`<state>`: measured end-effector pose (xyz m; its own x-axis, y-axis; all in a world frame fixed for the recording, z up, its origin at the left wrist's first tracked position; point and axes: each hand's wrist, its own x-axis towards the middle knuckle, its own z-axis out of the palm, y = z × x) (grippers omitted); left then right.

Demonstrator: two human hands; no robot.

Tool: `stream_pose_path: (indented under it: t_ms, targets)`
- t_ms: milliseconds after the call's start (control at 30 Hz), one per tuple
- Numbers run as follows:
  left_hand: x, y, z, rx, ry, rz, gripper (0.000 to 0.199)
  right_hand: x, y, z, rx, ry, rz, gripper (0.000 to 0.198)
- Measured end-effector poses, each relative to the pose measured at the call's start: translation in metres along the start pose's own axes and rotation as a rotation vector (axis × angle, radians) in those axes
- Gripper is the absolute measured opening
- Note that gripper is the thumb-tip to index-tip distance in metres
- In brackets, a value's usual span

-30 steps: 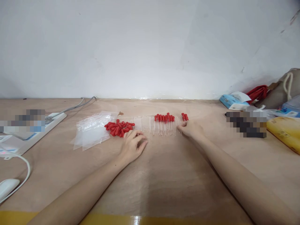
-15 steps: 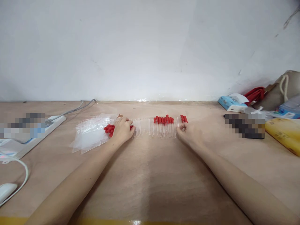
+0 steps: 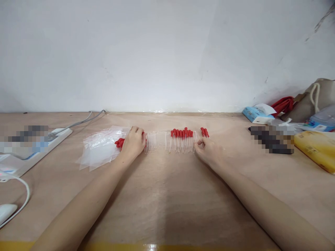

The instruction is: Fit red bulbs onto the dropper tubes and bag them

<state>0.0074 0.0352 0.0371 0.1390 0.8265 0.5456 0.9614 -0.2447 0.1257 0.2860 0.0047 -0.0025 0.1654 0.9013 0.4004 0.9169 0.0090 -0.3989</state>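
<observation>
Clear thin glass dropper tubes (image 3: 158, 140) lie side by side in a row across the middle of the table. Toward the right of that row, several carry red rubber bulbs (image 3: 181, 133) on their far ends. My left hand (image 3: 134, 142) is curled over a small pile of loose red bulbs (image 3: 119, 143), with red showing at its fingertips. At the row's right end, my right hand (image 3: 209, 150) has thumb and forefinger pinched by the near end of a tube, partly hidden. Just beyond it are a few more red-bulbed droppers (image 3: 204, 132).
Clear plastic bags (image 3: 101, 153) lie left of the bulbs. A white power strip (image 3: 61, 135) with cables is at the far left, above a white mouse-like object (image 3: 7, 211). On the right are a blue tissue pack (image 3: 255, 115), a blurred dark object (image 3: 285, 151) and a yellow pack (image 3: 315, 148).
My left hand has shifted left, off the end of the tube row and closer over the loose bulbs. My right hand has edged left toward the row.
</observation>
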Motion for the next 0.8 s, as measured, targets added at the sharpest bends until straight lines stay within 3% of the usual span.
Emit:
stream_pose_path:
  t_ms: [100, 233, 300, 367, 467, 800]
  targets:
    - [-0.013, 0.008, -0.008, -0.301, 0.016, 0.004, 0.016, -0.006, -0.002, 0.003, 0.082, 0.055, -0.126, 0.015]
    - [-0.046, 0.025, 0.000, -0.831, -0.170, -0.020, 0.015, -0.018, -0.010, 0.007, 0.228, 0.061, -0.536, 0.013]
    - [-0.059, 0.033, 0.008, -0.957, -0.201, -0.062, 0.011, -0.024, -0.014, 0.009, 0.261, 0.045, -0.739, 0.014]
    - [-0.067, 0.038, 0.015, -1.013, -0.190, -0.084, 0.015, -0.028, -0.018, 0.011, 0.266, 0.047, -0.841, 0.018]
    - [-0.070, 0.038, 0.020, -0.987, -0.181, -0.066, 0.023, -0.032, -0.021, 0.011, 0.256, 0.055, -0.865, 0.021]
    - [-0.074, 0.036, 0.017, -0.931, -0.201, 0.028, 0.021, -0.036, -0.026, 0.007, 0.238, -0.012, -0.878, 0.020]
